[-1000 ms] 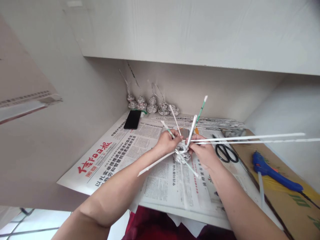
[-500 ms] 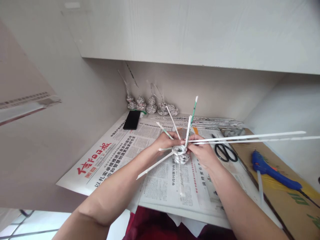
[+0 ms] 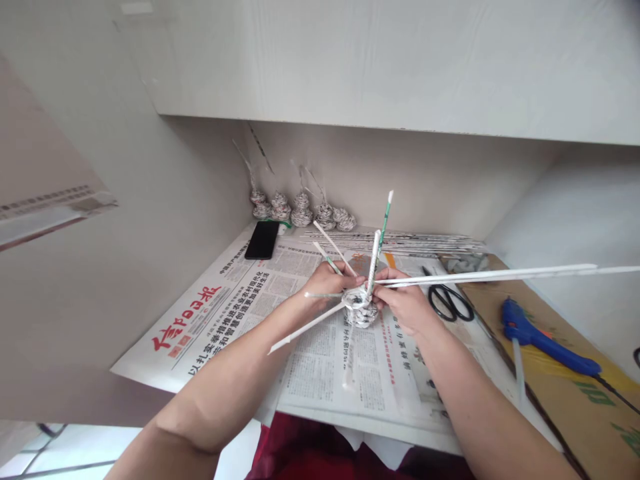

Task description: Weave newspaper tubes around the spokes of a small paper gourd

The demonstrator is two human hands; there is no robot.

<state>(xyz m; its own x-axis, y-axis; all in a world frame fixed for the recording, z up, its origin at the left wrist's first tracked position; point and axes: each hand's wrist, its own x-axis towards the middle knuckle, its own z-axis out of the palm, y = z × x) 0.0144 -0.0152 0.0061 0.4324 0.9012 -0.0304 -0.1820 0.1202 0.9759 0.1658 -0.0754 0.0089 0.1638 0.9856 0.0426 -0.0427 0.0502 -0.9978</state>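
Between my hands is a small round woven paper piece [image 3: 361, 313], with several rolled paper strips sticking out around its rim. My left hand [image 3: 327, 280] grips it from the left and far side, fingers closed by its rim. My right hand [image 3: 397, 293] is closed at its right side, pinching two long white paper strips [image 3: 480, 275] that run off to the right. A white strip [image 3: 373, 263] and a green-marked strip [image 3: 386, 220] stand upright from the rim. Another strip [image 3: 305, 330] points toward the lower left. Some fingertips are hidden behind the piece.
Newspaper [image 3: 235, 320] covers the table. At the back stand several woven gourd-shaped pieces [image 3: 301, 212], near a black phone [image 3: 263, 240]. Rolled paper sticks [image 3: 400, 244] lie behind my hands. To the right are black-handled scissors [image 3: 451, 303] and a blue glue gun [image 3: 545, 343] on cardboard [image 3: 555, 407].
The woven piece has turned slightly in my hands; its left and far strips have swung leftward. The two long strips now lie closer together. Both hands keep their grip.
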